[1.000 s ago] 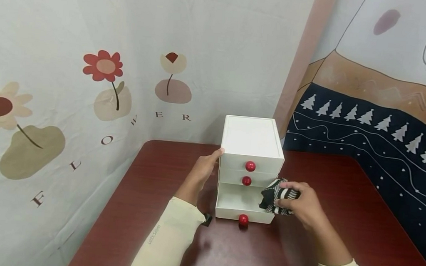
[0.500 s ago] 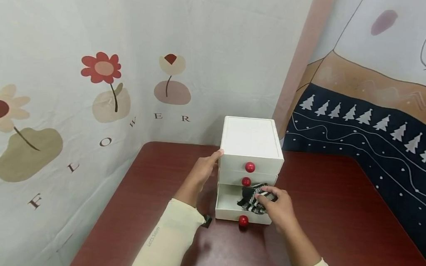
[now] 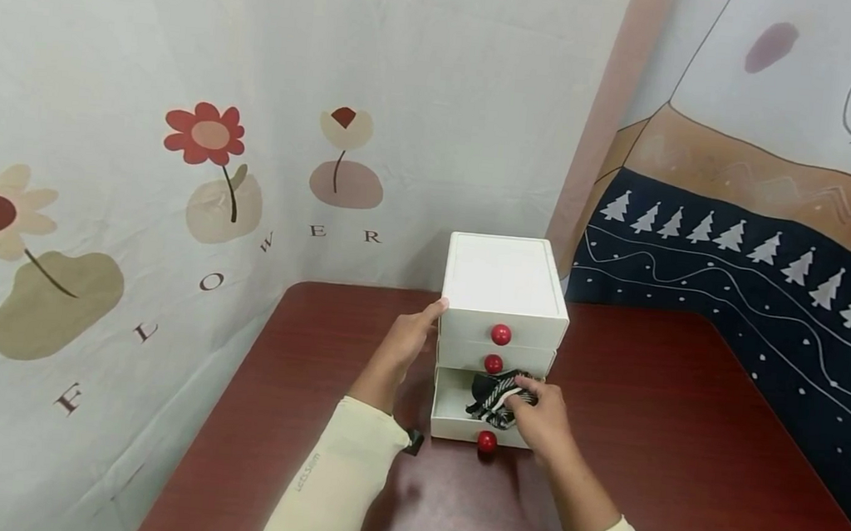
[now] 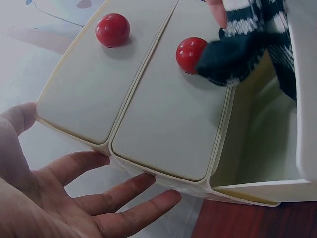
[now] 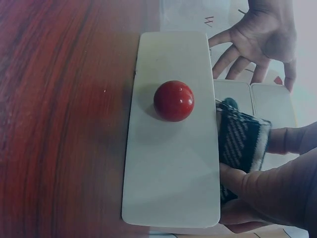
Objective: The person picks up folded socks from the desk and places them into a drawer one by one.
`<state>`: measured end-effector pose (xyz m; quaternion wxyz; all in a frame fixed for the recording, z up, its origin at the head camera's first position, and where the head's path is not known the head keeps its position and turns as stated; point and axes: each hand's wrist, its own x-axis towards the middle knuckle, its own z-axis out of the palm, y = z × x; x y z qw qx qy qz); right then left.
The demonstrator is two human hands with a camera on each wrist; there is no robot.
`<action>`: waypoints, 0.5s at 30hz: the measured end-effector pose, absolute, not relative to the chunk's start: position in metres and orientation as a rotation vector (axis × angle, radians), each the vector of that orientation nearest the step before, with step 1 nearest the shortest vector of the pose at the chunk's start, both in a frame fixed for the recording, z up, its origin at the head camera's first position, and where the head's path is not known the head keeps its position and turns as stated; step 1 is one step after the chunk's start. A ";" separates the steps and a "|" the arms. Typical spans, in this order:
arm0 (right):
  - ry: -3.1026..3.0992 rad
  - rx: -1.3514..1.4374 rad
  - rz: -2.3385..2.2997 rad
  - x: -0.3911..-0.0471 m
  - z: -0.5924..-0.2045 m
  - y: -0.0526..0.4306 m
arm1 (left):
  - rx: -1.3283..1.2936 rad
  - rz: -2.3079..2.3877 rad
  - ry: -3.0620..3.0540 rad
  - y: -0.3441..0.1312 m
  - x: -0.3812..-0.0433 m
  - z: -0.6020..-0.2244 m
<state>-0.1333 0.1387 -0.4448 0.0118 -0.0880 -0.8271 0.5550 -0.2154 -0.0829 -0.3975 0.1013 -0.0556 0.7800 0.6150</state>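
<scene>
A white drawer cabinet [image 3: 501, 276] with round red knobs stands on the table. Its bottom drawer [image 3: 450, 429] is pulled out. My left hand [image 3: 406, 339] rests on the cabinet's left side, and in the left wrist view its fingers [image 4: 126, 191] are spread along that side with the thumb at the front edge. My right hand [image 3: 544, 417] pinches a bunched black-and-white patterned knitted sock [image 3: 492, 397] over the open drawer. In the right wrist view the sock [image 5: 240, 139] is partly hidden behind the drawer front [image 5: 168, 168].
The upper drawers with their red knobs [image 3: 500, 334] are closed. Around the cabinet lies the dark red table top [image 3: 681, 452]. A pale cloth printed with flowers [image 3: 439, 91] hangs behind, and a dark tree-patterned one [image 3: 752, 308] on the right.
My right hand has carried the sock leftward from the drawer's right edge to over its middle, slightly lower. My left hand has stayed on the cabinet's side.
</scene>
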 end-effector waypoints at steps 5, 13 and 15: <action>-2.672 -0.224 1.661 -0.136 -0.445 0.136 | -0.159 1.825 2.313 -0.083 -0.217 -0.398; -2.851 -0.029 1.326 -0.142 -0.451 0.137 | -0.167 1.821 2.312 -0.082 -0.217 -0.399; -2.891 -0.001 1.261 -0.145 -0.452 0.137 | -0.154 1.820 2.309 -0.082 -0.217 -0.399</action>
